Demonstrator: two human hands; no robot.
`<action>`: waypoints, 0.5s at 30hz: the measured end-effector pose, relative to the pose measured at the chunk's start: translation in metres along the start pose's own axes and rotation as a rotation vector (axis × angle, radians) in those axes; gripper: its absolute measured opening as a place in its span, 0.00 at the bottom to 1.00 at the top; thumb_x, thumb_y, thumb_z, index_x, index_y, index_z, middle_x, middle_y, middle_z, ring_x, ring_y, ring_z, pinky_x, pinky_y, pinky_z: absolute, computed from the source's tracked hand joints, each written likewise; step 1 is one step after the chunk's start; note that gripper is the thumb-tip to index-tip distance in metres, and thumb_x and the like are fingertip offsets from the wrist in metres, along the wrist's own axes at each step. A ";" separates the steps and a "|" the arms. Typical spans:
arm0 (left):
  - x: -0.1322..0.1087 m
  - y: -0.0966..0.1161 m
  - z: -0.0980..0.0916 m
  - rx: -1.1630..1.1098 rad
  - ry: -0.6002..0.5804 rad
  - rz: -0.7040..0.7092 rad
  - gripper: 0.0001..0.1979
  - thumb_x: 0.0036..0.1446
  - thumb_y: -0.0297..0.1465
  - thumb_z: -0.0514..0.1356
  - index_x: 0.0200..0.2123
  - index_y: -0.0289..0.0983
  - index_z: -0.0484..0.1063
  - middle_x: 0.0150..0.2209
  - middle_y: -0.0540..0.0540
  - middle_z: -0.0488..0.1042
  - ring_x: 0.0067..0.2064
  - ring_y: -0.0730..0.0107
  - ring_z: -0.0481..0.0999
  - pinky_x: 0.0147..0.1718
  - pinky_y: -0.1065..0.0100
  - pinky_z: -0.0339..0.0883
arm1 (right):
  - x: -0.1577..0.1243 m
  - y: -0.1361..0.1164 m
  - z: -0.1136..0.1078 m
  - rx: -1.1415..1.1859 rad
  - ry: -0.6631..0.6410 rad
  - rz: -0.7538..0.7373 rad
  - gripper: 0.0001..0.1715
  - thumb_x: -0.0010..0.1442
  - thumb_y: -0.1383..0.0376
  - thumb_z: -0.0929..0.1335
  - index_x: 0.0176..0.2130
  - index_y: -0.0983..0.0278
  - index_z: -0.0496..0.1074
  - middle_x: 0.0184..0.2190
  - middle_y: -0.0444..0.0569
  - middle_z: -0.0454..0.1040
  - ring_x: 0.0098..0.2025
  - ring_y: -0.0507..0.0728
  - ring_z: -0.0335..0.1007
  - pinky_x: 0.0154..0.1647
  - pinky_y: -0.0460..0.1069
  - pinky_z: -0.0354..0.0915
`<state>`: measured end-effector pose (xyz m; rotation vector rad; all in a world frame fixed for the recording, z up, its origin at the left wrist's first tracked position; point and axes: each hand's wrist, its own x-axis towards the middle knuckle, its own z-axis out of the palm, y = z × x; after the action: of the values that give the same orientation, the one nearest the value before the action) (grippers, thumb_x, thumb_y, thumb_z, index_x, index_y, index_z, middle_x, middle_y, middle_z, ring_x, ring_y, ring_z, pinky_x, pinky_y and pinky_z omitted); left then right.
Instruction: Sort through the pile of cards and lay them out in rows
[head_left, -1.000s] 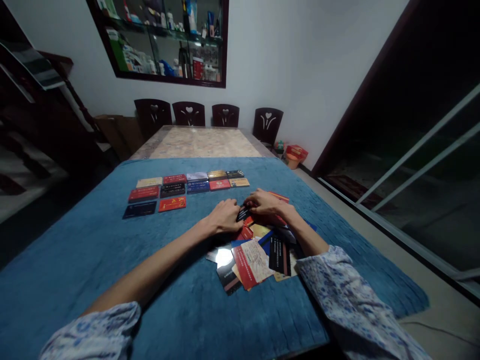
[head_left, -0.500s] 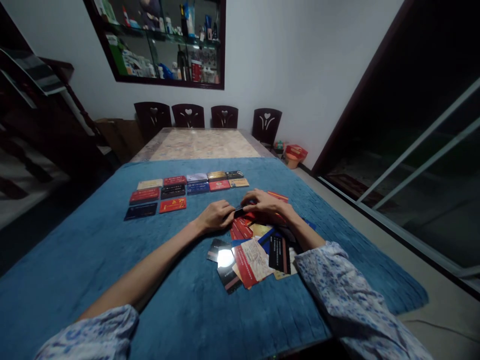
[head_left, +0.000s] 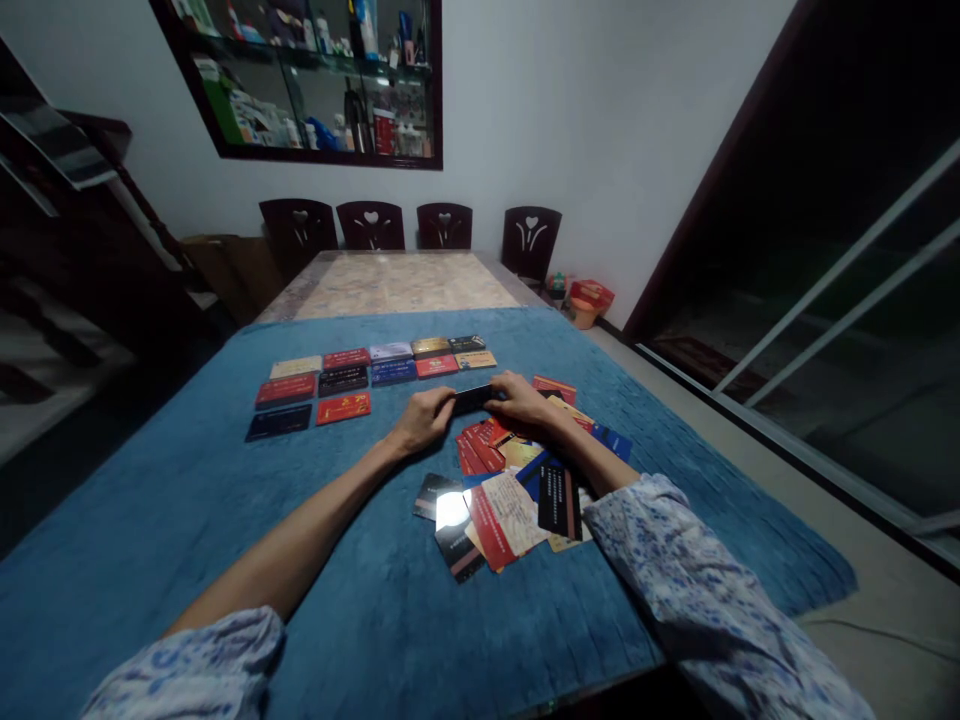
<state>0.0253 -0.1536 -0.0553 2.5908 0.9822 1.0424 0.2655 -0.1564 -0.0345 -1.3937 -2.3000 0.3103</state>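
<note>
Between my two hands is a black card (head_left: 473,399), held by its ends just above the blue cloth. My left hand (head_left: 423,420) pinches its left end, and my right hand (head_left: 520,402) grips the right end. Whether it is one card or a small stack, I cannot tell. Below and right of my hands lies a loose, overlapping heap of cards, among them a red and white card (head_left: 504,520), a black striped card (head_left: 559,502) and red cards (head_left: 480,449). Beyond my left hand, several cards lie in rows, including a red card (head_left: 343,408) and a dark blue card (head_left: 279,423).
The blue cloth (head_left: 360,600) covers the near part of the long table; its pale stone-like top (head_left: 405,283) shows at the far end. Dark chairs (head_left: 531,240) stand behind it. A red and orange container (head_left: 589,303) is on the floor at the right.
My right hand has drawn back from over the heap, uncovering more red cards. The black card now shows fully, lifted slightly between both hands. The view has shifted a little.
</note>
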 end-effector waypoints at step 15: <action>0.004 0.000 0.002 -0.063 0.016 -0.054 0.08 0.58 0.24 0.57 0.38 0.35 0.76 0.37 0.44 0.79 0.40 0.66 0.77 0.44 0.64 0.71 | 0.009 -0.018 -0.008 0.122 0.294 -0.073 0.11 0.64 0.65 0.64 0.45 0.64 0.73 0.42 0.54 0.78 0.44 0.60 0.71 0.48 0.52 0.63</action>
<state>0.0287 -0.1510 -0.0550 2.4956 1.0008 1.0644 0.2513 -0.1575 -0.0183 -1.2044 -2.0503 0.2035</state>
